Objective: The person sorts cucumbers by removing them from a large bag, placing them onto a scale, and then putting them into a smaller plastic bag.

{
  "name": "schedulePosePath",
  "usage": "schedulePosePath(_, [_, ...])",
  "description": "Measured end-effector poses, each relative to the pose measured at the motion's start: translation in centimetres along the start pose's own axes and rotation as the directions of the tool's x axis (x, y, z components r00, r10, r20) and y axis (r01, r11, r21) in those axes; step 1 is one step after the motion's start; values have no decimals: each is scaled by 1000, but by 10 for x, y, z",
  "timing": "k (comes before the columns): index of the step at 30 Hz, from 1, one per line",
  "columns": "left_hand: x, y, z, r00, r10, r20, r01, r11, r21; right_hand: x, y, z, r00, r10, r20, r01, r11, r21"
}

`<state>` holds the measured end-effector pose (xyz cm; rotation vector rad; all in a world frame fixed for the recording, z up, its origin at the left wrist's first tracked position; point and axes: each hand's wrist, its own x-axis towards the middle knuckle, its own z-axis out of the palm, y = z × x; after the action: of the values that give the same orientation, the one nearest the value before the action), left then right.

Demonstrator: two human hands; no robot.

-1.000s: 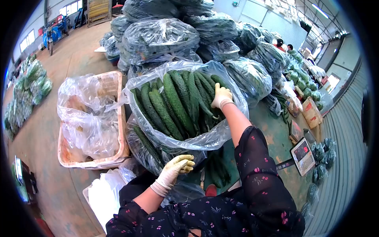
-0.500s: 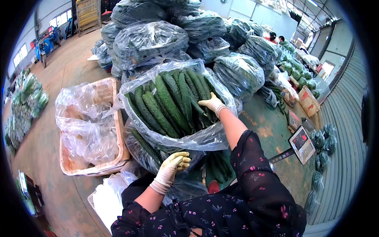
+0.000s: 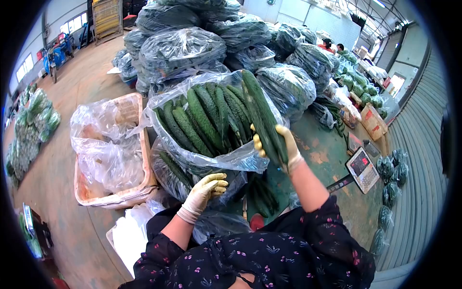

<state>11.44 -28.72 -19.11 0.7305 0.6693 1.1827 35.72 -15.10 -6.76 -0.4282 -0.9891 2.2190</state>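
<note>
In a pale glove, my right hand grips cucumbers, at least two side by side, raised over the right edge of an open clear plastic bag. More dark green cucumbers lie packed lengthwise inside that bag. My left hand, also gloved, is just below the bag's near edge with its fingers curved and apart, holding nothing. Under the open bag, another clear bag with cucumbers in it shows in part.
A crate with crumpled plastic stands at left. Filled bags are piled behind. A scale stands at right, loose cucumbers lie near my feet, and two people are far back at right.
My right hand has come up and right out of the bag, now with cucumbers in its grip. My left hand has hardly moved.
</note>
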Motion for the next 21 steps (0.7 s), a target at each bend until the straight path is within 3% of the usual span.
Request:
schedulePosePath(1, [3,2,-1,998,15,55,-15,1000,10,-6,5,-1,1000,-4,22,3,1000,18])
schedulePosePath(3, [-7,1,6,995,50,89,-46,998,-45,-43,41,19,978,23,208,-75,967,245])
schedulePosePath(7, [-11,4,22,992,66,103,-63,997,-32,-71,70,31,971,83,226,-164,914,372])
schedulePosePath(9, [-16,9,49,987,134,90,-131,991,-31,-88,86,40,948,133,290,-236,904,357])
schedulePosePath(11, [-14,12,68,985,164,57,-164,986,2,-97,96,41,941,232,245,-300,907,295])
schedulePosePath(13, [-13,4,81,982,167,-93,-180,971,-160,-100,114,34,890,256,378,-399,838,373])
schedulePosePath(15, [-14,1,82,976,145,-160,-178,960,-218,-102,112,33,882,370,292,-455,831,321])
schedulePosePath(17, [-21,-8,73,964,182,-194,-227,942,-245,-105,115,37,890,322,323,-418,858,298])
schedulePosePath(19, [-31,-8,72,965,174,-197,-226,933,-281,-106,120,30,922,356,151,-356,934,-32])
schedulePosePath(21, [-30,-10,71,961,175,-212,-230,935,-269,-107,119,31,908,391,152,-399,917,20])
